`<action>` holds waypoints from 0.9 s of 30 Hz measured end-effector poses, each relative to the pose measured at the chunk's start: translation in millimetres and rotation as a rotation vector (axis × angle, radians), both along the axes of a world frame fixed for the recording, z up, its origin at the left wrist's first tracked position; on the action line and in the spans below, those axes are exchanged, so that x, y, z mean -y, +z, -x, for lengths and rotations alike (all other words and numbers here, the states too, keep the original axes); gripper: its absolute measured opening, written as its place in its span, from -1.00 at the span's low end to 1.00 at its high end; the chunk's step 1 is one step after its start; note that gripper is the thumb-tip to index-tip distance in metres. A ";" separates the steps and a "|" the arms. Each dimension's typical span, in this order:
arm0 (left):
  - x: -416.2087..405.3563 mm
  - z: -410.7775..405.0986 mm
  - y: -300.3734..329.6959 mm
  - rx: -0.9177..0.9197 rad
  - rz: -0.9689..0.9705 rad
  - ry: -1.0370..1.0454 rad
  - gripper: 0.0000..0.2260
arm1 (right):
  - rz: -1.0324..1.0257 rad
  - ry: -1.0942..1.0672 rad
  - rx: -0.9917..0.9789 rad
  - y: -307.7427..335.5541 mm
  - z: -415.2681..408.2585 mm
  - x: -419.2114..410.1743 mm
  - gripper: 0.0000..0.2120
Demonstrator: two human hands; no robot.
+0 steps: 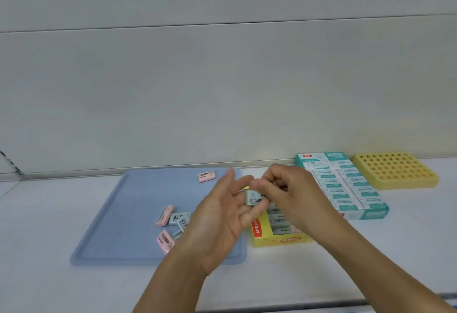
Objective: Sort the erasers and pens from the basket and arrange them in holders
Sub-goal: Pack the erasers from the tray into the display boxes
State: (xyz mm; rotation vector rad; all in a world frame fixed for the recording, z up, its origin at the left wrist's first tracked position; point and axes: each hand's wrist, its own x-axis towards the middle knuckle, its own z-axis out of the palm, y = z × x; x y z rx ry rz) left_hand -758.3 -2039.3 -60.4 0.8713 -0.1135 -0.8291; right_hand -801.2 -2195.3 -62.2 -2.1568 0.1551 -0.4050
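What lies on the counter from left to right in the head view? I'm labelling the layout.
Blue tray → yellow eraser box → teal-and-white box → yellow holder with holes.

1. My left hand (223, 216) is bare: no glove, no ring on any finger that shows.
2. My right hand (288, 189) is bare as well, with no rings or glove.
3. Both my wrists carry no watch, band or bracelet.
4. My forearms are uncovered right down to the bottom edge of the view; no sleeve or cuff reaches into sight.
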 end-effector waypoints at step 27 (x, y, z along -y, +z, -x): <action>3.9 4.0 -36.6 1.352 -0.902 -0.175 -0.72 | 0.458 0.241 -0.452 0.3 30.6 42.5 -0.87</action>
